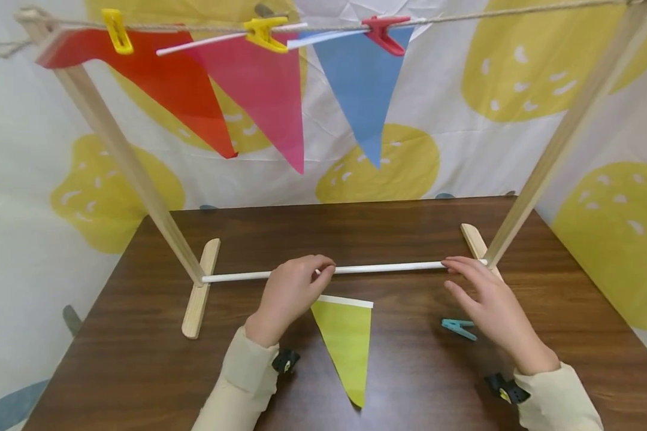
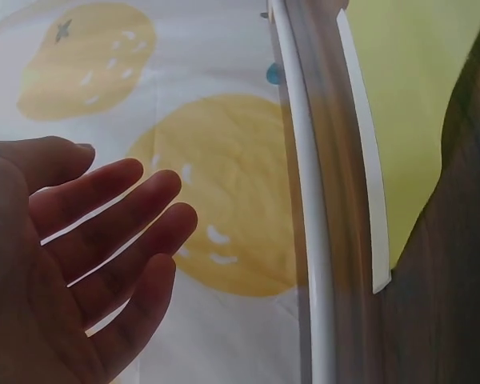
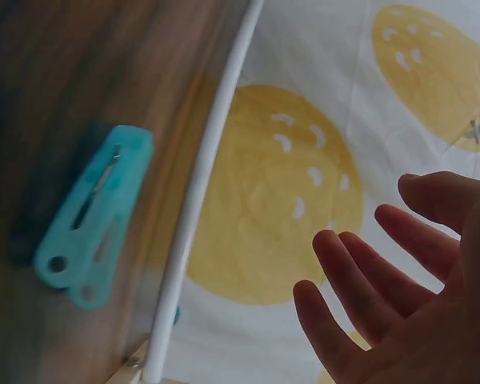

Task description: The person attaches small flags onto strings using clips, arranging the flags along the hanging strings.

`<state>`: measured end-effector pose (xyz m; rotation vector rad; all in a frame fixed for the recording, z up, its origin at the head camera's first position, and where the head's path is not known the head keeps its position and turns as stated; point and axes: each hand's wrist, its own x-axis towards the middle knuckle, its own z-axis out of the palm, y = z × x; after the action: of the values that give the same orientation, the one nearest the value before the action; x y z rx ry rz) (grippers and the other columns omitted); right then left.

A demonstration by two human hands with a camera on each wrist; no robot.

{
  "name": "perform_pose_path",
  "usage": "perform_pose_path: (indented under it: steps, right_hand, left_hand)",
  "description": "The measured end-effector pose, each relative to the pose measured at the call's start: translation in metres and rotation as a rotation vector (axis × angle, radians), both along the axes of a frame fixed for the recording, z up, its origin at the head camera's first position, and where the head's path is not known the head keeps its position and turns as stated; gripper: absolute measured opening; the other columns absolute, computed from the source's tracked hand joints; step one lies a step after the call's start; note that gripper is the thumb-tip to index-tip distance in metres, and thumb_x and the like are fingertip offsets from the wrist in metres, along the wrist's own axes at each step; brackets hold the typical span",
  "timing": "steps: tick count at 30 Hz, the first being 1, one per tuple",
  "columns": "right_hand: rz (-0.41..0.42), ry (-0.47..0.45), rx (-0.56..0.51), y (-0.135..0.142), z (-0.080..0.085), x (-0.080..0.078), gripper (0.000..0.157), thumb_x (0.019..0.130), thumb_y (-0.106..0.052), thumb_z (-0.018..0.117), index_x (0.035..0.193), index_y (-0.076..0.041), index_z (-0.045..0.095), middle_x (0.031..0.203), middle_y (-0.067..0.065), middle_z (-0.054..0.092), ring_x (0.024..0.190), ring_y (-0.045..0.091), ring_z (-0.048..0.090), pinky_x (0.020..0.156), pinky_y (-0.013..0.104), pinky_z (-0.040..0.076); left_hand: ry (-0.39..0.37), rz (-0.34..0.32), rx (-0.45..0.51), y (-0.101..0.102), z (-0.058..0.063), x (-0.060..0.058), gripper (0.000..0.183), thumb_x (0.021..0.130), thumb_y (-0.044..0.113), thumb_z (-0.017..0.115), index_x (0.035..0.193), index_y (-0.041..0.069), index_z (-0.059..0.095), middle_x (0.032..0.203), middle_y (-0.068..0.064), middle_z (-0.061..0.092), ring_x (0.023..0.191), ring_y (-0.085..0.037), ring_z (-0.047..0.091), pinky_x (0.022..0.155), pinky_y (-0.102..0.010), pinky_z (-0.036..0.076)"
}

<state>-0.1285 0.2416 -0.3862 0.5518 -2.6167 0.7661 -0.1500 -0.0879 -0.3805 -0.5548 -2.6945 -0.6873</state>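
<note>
Both hands are held over the table with nothing in their fingers. My left hand [image 1: 293,293], fingers loosely bent, overlaps the white crossbar [image 1: 393,267] in the head view. Just below its fingertips lies a yellow-green paper pennant [image 1: 347,347] with a white strip along its top edge. My right hand [image 1: 490,305] is near the crossbar's right end, its fingers spread and relaxed in the right wrist view. A teal clothespin [image 1: 460,327] lies beside that hand on the tabletop; the right wrist view shows the clothespin [image 3: 96,216] up close.
Two wooden posts [image 1: 124,155] on flat feet [image 1: 201,290] carry a twine line [image 1: 474,15]. From it hang red [image 1: 178,90], pink [image 1: 264,96] and blue [image 1: 361,90] pennants, with yellow [image 1: 117,31] and red [image 1: 385,35] clothespins. A patterned cloth hangs behind the brown table [image 1: 140,371].
</note>
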Motion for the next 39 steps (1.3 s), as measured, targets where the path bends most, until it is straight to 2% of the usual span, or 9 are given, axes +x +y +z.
perform_pose_path:
  steps: [6,12,19,22,27,30,34,36,39]
  right_hand:
    - [-0.001,-0.104,0.009,0.007,-0.004,-0.002,0.038,0.094,-0.024,0.053,0.128,-0.008,0.051,0.113,0.007,0.062,0.099,0.021,0.058,0.08,0.025,0.045]
    - [0.026,-0.239,0.028,0.012,-0.006,-0.005,0.041,0.097,-0.029,0.046,0.132,-0.008,0.046,0.122,0.012,0.058,0.098,0.026,0.062,0.079,0.042,0.048]
    - [0.018,-0.316,0.077,0.024,-0.01,-0.013,0.044,0.096,-0.034,0.046,0.13,-0.006,0.048,0.115,0.012,0.061,0.097,0.027,0.06,0.078,0.045,0.047]
    - [-0.013,-0.347,0.086,0.032,-0.013,-0.013,0.041,0.095,-0.035,0.048,0.125,-0.008,0.054,0.109,0.01,0.064,0.092,0.024,0.061,0.076,0.042,0.047]
    - [-0.044,-0.436,0.083,0.04,-0.022,-0.011,0.038,0.094,-0.039,0.049,0.119,-0.012,0.059,0.077,-0.001,0.063,0.07,0.008,0.057,0.062,0.028,0.043]
    - [-0.047,-0.478,0.062,0.041,-0.027,-0.009,0.039,0.093,-0.042,0.048,0.119,-0.013,0.059,0.074,-0.004,0.06,0.065,0.006,0.053,0.059,0.024,0.04]
    - [-0.037,-0.518,-0.008,0.043,-0.032,-0.001,0.037,0.093,-0.041,0.049,0.117,-0.014,0.06,0.075,-0.002,0.06,0.062,0.006,0.052,0.055,0.024,0.042]
    - [-0.027,-0.54,-0.042,0.043,-0.034,0.003,0.035,0.093,-0.04,0.049,0.116,-0.015,0.06,0.069,-0.001,0.057,0.06,0.007,0.05,0.052,0.024,0.041]
    - [-0.009,-0.539,-0.075,0.044,-0.034,0.008,0.032,0.094,-0.037,0.049,0.115,-0.016,0.06,0.065,-0.001,0.054,0.058,0.007,0.05,0.051,0.024,0.041]
  left_hand:
    - [-0.053,0.016,0.088,-0.002,0.001,-0.006,0.02,0.092,0.034,0.054,0.097,0.023,0.069,0.087,0.012,0.067,0.071,-0.006,0.059,0.066,-0.025,0.047]
    - [-0.085,0.055,0.095,-0.008,0.001,-0.009,0.021,0.092,0.035,0.053,0.098,0.024,0.069,0.087,0.012,0.067,0.073,-0.007,0.06,0.067,-0.026,0.047]
    - [-0.122,0.087,0.094,-0.015,-0.005,-0.012,0.021,0.092,0.035,0.053,0.098,0.023,0.069,0.085,0.011,0.067,0.073,-0.006,0.059,0.067,-0.027,0.047]
    - [-0.185,0.088,0.074,-0.015,-0.01,-0.012,0.022,0.092,0.036,0.053,0.098,0.022,0.069,0.084,0.011,0.066,0.071,-0.006,0.057,0.066,-0.026,0.047]
    - [-0.309,0.062,-0.013,-0.015,-0.016,-0.014,0.022,0.092,0.037,0.051,0.093,0.022,0.067,0.071,0.01,0.057,0.058,-0.008,0.049,0.055,-0.025,0.041]
    - [-0.34,0.054,-0.044,-0.017,-0.018,-0.013,0.018,0.091,0.035,0.054,0.09,0.021,0.065,0.071,0.009,0.054,0.058,-0.009,0.048,0.053,-0.025,0.04]
    - [-0.441,0.014,-0.049,-0.023,-0.021,-0.01,0.019,0.09,0.035,0.055,0.096,0.02,0.065,0.082,0.008,0.06,0.069,-0.009,0.052,0.063,-0.028,0.044]
    - [-0.512,-0.01,-0.05,-0.025,-0.022,-0.008,0.023,0.09,0.037,0.055,0.102,0.02,0.065,0.091,0.008,0.063,0.077,-0.01,0.056,0.07,-0.031,0.046]
    - [-0.559,-0.033,-0.057,-0.027,-0.021,-0.007,0.027,0.09,0.038,0.054,0.108,0.02,0.064,0.103,0.005,0.064,0.089,-0.013,0.059,0.078,-0.036,0.047]
